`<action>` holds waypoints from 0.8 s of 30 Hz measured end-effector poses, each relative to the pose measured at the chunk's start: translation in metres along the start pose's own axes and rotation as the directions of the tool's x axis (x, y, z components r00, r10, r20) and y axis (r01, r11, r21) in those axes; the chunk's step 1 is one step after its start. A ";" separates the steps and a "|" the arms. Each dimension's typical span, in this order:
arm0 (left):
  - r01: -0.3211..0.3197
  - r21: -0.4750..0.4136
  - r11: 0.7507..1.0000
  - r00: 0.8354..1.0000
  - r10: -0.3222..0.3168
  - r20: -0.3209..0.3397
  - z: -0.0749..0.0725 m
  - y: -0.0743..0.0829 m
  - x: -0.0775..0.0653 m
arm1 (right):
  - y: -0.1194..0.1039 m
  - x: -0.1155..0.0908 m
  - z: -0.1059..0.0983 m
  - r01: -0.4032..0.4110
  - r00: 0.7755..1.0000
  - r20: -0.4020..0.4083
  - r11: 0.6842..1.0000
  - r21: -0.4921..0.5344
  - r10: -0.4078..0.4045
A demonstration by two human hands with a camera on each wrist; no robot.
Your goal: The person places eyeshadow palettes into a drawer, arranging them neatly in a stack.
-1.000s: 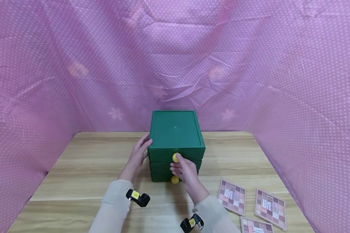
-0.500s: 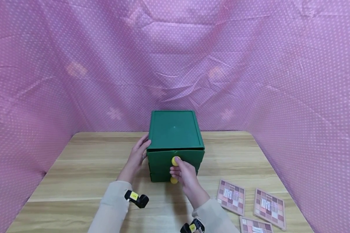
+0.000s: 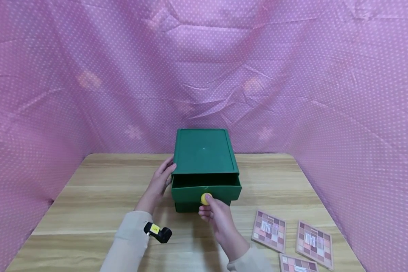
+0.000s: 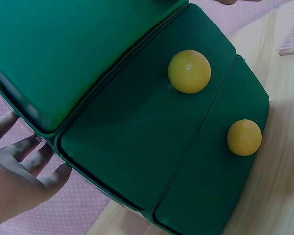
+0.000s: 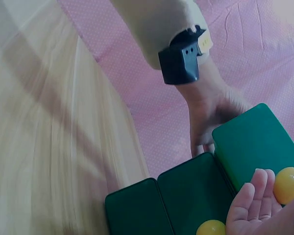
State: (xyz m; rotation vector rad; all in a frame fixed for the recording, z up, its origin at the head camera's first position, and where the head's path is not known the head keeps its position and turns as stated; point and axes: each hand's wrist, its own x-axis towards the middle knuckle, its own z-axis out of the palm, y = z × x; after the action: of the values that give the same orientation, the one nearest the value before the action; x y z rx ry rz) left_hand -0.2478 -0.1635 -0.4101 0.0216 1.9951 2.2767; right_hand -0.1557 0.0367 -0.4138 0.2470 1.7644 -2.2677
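- The green box (image 3: 204, 151) with drawers sits on the counter (image 3: 98, 196), near the back and in the middle, with its front toward the person.
- The top drawer (image 3: 187, 194) is partly pulled out. It is dark inside, so I can't tell if anything is in there.
- The right hand (image 3: 219, 217) pinches the drawer's round yellow knob (image 3: 206, 198). The knob sticks out, so it looks like the easy part to pull.
- The left hand (image 3: 158, 185) has its fingers spread, not curled round anything, and they touch the box's left side. I think this keeps the box from sliding when the drawer is pulled.
- The two lower drawers (image 4: 132, 132) are pushed in, and each has its own yellow knob.
- Three makeup palettes (image 3: 269, 230) lie flat on the person's right, near the front. Maybe they are there to be out of the drawer's way.
- The counter looks like pale wood with stripes.
- Pink cloth (image 3: 204, 75) with white dots hangs behind and on both sides.
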 end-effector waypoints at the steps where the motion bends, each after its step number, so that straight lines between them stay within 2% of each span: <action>1: 0.004 0.003 1.000 1.000 -0.004 -0.001 0.000 0.000 0.000 | 0.001 -0.002 0.000 -0.001 1.000 0.001 1.000 0.000 0.001; 17: -0.005 0.033 0.999 1.000 0.005 -0.007 0.002 -0.001 -0.002 | 0.008 -0.035 -0.008 -0.075 0.997 0.013 0.996 0.055 0.074; 24: -0.007 0.048 0.999 1.000 0.007 0.000 0.000 -0.001 -0.001 | 0.012 -0.046 -0.013 -0.112 0.992 0.056 0.993 0.045 0.109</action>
State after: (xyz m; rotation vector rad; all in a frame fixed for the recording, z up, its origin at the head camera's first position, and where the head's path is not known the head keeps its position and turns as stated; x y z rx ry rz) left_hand -0.2463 -0.1631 -0.4110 0.0330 2.0528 2.2322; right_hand -0.1089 0.0511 -0.4151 0.2831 1.6293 -2.2196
